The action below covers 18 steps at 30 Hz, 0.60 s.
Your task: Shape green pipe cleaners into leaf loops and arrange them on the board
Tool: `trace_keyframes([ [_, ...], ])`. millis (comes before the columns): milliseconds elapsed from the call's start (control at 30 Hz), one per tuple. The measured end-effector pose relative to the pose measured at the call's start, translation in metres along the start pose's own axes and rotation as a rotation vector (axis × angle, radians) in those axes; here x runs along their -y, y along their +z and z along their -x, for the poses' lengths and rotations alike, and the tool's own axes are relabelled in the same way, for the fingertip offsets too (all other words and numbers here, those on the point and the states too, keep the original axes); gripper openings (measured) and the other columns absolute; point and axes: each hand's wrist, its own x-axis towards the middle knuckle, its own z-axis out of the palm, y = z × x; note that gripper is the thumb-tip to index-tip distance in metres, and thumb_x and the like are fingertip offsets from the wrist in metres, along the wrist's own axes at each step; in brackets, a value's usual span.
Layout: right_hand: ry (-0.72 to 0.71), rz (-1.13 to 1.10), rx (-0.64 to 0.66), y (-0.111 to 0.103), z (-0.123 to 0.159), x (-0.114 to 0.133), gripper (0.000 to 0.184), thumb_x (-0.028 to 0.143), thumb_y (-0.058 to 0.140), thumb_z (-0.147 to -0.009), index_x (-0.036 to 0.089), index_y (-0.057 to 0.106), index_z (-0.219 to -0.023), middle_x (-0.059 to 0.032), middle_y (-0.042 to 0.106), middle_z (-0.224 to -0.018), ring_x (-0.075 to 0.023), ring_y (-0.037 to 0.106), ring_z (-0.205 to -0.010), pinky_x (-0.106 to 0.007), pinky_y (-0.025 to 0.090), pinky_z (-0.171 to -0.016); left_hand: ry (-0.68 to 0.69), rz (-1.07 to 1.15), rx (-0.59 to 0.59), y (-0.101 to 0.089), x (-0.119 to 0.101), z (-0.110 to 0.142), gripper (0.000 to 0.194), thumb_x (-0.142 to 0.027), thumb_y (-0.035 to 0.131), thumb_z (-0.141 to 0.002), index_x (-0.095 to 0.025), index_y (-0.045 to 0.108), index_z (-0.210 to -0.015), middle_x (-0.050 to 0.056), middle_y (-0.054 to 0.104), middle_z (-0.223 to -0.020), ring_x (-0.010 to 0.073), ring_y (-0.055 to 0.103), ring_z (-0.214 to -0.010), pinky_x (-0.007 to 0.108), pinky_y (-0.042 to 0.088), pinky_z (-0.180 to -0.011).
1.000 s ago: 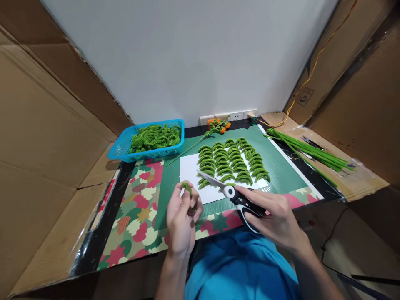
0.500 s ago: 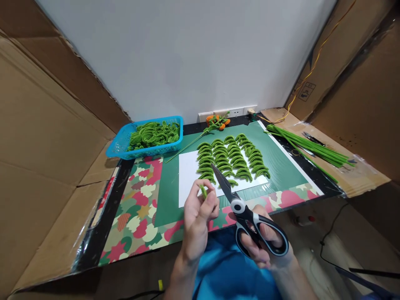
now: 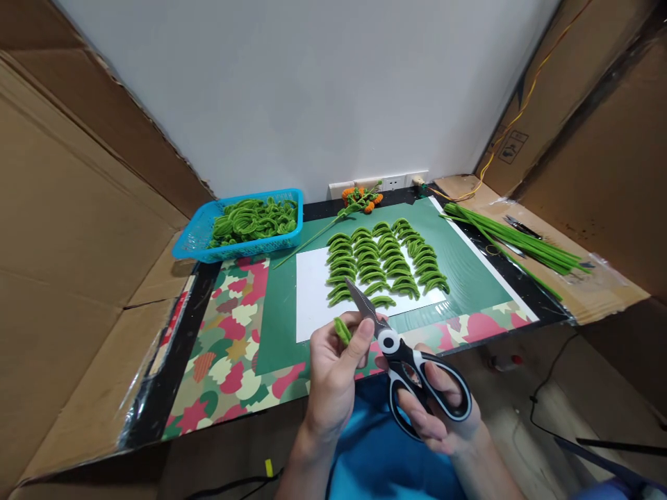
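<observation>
Pinched in my left hand (image 3: 336, 364) is a short green fuzzy pipe-cleaner piece (image 3: 342, 331), its lower part hidden by the fingers. My right hand (image 3: 438, 410) grips black-and-white scissors (image 3: 388, 342), fingers through both handle loops. The blades point up and left, right beside my left thumb and fingers; whether they touch the piece I cannot tell. Just beyond, curved green pipe-cleaner pieces (image 3: 369, 268) lie in several columns on a white sheet (image 3: 311, 292), which rests on a green mat (image 3: 276, 347).
At the back left, a blue plastic basket (image 3: 182, 244) holds a heap of green pipe-cleaner pieces. An orange-flowered stem (image 3: 359, 200) lies along the back. Straight green stems (image 3: 521, 239) and pliers (image 3: 522, 227) are on the right. Cardboard walls (image 3: 78, 208) stand on both sides.
My right hand has turned palm up with the scissors, whose blades now lie close against my left hand. My left hand has moved right, still pinching the green piece.
</observation>
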Motion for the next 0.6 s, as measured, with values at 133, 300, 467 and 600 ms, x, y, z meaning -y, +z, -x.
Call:
trace_keyframes([
  [133,-0.008,-0.013,0.002,0.003,-0.001,-0.001,0.048,0.062,0.07,-0.098,0.019,0.054,-0.084,0.0033,0.068,-0.066,-0.0012,0.03,-0.029,-0.011,0.032,-0.025,-0.015,0.009,-0.005,0.0,-0.004,0.0,0.03,-0.044,0.086,-0.087,-0.014,0.081,-0.084,-0.005,0.041,-0.058,0.005,0.028,-0.052,0.019,0.027,-0.048],
  [300,0.046,0.001,0.028,0.007,-0.004,-0.002,0.06,0.068,0.065,-0.098,0.011,0.066,-0.078,0.0035,0.058,-0.051,-0.0062,0.041,-0.027,-0.014,0.035,-0.025,-0.017,-0.008,-0.045,0.0,-0.005,0.0,0.034,-0.047,0.089,-0.082,-0.015,0.079,-0.078,-0.005,0.041,-0.056,0.0057,0.029,-0.051,0.02,0.029,-0.047],
  [467,0.04,0.048,-0.006,0.008,-0.006,-0.004,0.064,0.07,0.063,-0.098,0.01,0.069,-0.076,0.0011,0.058,-0.048,-0.0081,0.044,-0.028,-0.017,0.034,-0.027,-0.015,-0.032,-0.074,-0.001,-0.002,0.0,0.034,-0.048,0.087,-0.084,-0.016,0.077,-0.078,-0.005,0.043,-0.056,0.0061,0.034,-0.05,0.019,0.035,-0.045],
  [600,0.056,0.081,-0.1,0.013,-0.006,-0.009,0.064,0.077,0.065,-0.092,0.013,0.068,-0.083,0.0007,0.062,-0.053,-0.0073,0.041,-0.029,-0.017,0.03,-0.027,-0.051,-0.028,-0.079,-0.001,-0.001,0.0,0.035,-0.046,0.089,-0.082,-0.016,0.073,-0.074,-0.004,0.052,-0.059,0.0055,0.038,-0.047,0.018,0.036,-0.041],
])
